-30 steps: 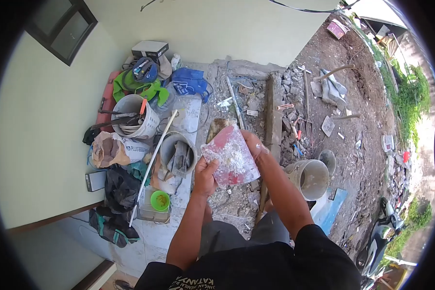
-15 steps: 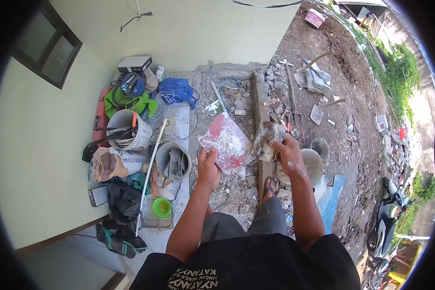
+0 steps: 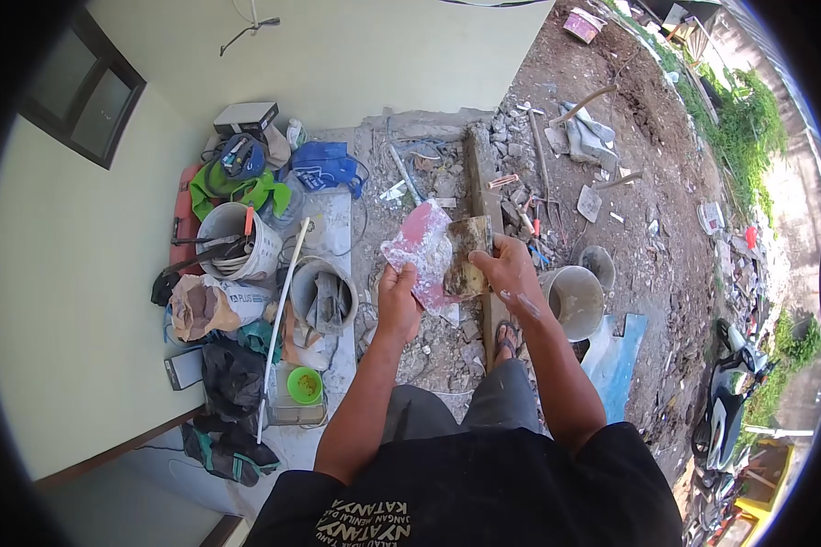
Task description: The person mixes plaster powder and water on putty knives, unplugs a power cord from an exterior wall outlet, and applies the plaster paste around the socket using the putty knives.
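Note:
My left hand (image 3: 400, 301) is closed on the lower left edge of a pinkish-red flat sheet (image 3: 420, 235), its thumb on top. White powder or plaster is smeared over the sheet. A dirty, brown-stained rectangular plate (image 3: 468, 251), like a scraper blade, is gripped in my right hand (image 3: 509, 272), thumb across its face. The plate overlaps the right side of the sheet; whether its edge presses on the surface I cannot tell. White smears mark my right wrist. Both things are held in the air above the rubble.
On the left stand a white bucket of tools (image 3: 260, 255), a grey bucket (image 3: 337, 294), a leaning white pipe (image 3: 285, 319) and a green bowl (image 3: 305, 386). A concrete ledge (image 3: 485, 191) crosses the rubble. Rightward are a pail (image 3: 575, 301), a blue sheet (image 3: 618, 360) and a motorbike (image 3: 725, 392).
My right hand has brought the plate leftward, so it now covers the right part of the sheet. The sheet is turned slightly, with less white on its upper part.

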The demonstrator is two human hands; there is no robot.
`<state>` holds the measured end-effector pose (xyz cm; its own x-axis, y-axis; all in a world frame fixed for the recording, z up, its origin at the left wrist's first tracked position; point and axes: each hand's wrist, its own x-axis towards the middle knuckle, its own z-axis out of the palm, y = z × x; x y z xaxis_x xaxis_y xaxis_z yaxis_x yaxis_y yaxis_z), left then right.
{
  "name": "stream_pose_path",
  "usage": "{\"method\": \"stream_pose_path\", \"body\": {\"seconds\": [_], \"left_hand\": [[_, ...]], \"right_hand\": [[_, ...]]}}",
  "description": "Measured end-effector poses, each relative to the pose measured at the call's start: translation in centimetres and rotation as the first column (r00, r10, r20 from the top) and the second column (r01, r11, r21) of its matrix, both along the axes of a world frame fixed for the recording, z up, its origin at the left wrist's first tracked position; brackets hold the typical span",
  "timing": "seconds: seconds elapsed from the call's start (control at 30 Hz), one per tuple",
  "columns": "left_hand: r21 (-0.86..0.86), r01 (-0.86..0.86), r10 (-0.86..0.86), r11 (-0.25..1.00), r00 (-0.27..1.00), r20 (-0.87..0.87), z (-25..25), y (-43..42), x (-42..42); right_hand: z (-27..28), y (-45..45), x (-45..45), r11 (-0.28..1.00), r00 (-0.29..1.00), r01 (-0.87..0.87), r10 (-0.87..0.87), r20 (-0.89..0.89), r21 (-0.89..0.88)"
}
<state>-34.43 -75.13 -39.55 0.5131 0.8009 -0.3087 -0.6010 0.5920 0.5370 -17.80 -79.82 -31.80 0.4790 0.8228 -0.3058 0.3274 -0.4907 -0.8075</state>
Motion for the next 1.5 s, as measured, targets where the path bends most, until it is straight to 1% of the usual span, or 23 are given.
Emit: {"method": "stream_pose_path", "body": {"seconds": [0.03,0.07,0.1,0.13,0.2,0.33,0.4,0.43,0.53,0.6,0.7,0.77,0.9,1.0,1.07,1.1,1.17,1.2,1.27,1.3,1.37,1.43,1.5], "left_hand": [[-0.014,0.012,-0.012,1.0,1.0,-0.003,0.2,-0.1,-0.1],[-0.029,0.024,-0.024,0.999,1.0,-0.006,0.3,-0.2,-0.1],[-0.032,0.025,-0.025,0.999,1.0,-0.006,0.4,-0.4,-0.1],[-0.053,0.028,-0.028,0.998,1.0,0.011,0.4,0.3,-0.1],[-0.062,0.034,-0.032,0.998,0.999,0.031,0.5,0.0,0.3],[-0.068,0.043,-0.037,0.997,0.996,0.085,-0.3,-0.6,0.7],[-0.048,0.052,-0.047,0.997,0.994,0.098,-0.3,-0.6,0.7],[-0.06,0.045,-0.04,0.997,0.995,0.091,-0.4,-0.8,0.6],[-0.074,0.024,-0.019,0.997,0.997,0.074,0.8,-1.1,0.5],[-0.08,0.015,-0.011,0.997,0.998,0.06,0.8,-1.1,0.5],[-0.033,0.013,-0.011,0.999,0.998,0.06,0.2,-1.1,0.4],[-0.049,0.023,-0.019,0.999,0.997,0.077,0.5,-1.1,0.0],[-0.055,0.01,-0.006,0.998,0.997,0.074,1.1,-0.8,-0.2],[-0.032,0.047,-0.044,0.998,0.995,0.086,0.2,-0.7,-0.6],[-0.059,0.025,-0.021,0.998,0.998,0.06,0.7,-0.8,-0.6],[-0.056,0.025,-0.022,0.998,0.998,0.058,1.3,-0.8,-0.6],[-0.068,-0.014,0.019,0.998,0.997,0.075,2.4,-0.9,-0.6],[-0.065,-0.012,0.017,0.998,0.997,0.076,2.5,-0.9,-0.6],[-0.046,-0.01,0.016,0.999,0.992,0.122,2.8,-0.8,-0.6],[-0.04,-0.01,0.015,0.999,0.992,0.124,2.7,-0.7,-0.6],[-0.006,0.017,-0.016,1.0,0.997,0.081,1.8,-0.8,-0.8],[-0.03,0.006,-0.003,1.0,0.996,0.086,0.6,-0.7,-0.8],[-0.039,-0.011,0.014,0.999,0.996,0.083,1.0,-0.4,-0.6]], "right_hand": [[0.2,0.2,0.2,1.0,1.0,-0.001,0.001,0.001,0.0],[1.9,0.6,-0.4,0.995,0.964,-0.098,0.095,0.247,0.0],[3.0,0.8,-1.0,0.982,0.861,-0.19,0.179,0.476,-0.026],[3.3,1.9,-1.5,0.981,0.861,-0.189,0.184,0.475,-0.037],[3.6,1.9,-2.4,0.925,0.721,-0.374,0.244,0.649,0.067],[3.5,0.7,-5.0,0.893,0.659,-0.449,0.319,0.681,0.016],[2.9,0.4,-5.5,0.827,0.564,-0.562,0.358,0.744,0.028],[3.2,0.3,-4.9,0.839,0.57,-0.543,0.399,0.718,-0.035],[4.7,0.8,-3.4,0.882,0.594,-0.47,0.348,0.725,-0.037],[3.6,0.8,-3.4,0.864,0.558,-0.503,0.341,0.757,-0.019],[3.0,0.2,-4.3,0.777,0.472,-0.629,0.386,0.792,-0.004],[3.7,0.3,-4.1,0.826,0.525,-0.564,0.348,0.777,0.012],[3.7,0.6,-4.1,0.819,0.503,-0.572,0.31,0.807,0.041],[3.8,0.2,-4.2,0.788,0.522,-0.615,0.387,0.76,0.022],[4.5,0.5,-2.8,0.89,0.679,-0.453,0.313,0.664,0.044],[4.6,0.2,-2.3,0.891,0.68,-0.452,0.31,0.665,0.047],[4.5,-0.3,-1.4,0.972,0.78,-0.235,0.198,0.593,-0.015],[4.1,-0.6,-1.0,0.972,0.78,-0.233,0.194,0.595,-0.012],[2.6,-1.3,-0.5,0.998,0.875,-0.05,0.068,0.479,-0.049],[1.8,-1.5,-0.4,0.998,0.874,-0.05,0.064,0.481,-0.043],[0.7,-2.2,-0.8,0.994,0.99,0.105,-0.107,0.093,0.022],[2.6,-1.8,-2.2,0.989,0.989,0.141,-0.14,-0.04,0.032],[4.5,-1.2,-2.5,0.999,0.969,0.004,-0.015,0.246,0.048]]}}
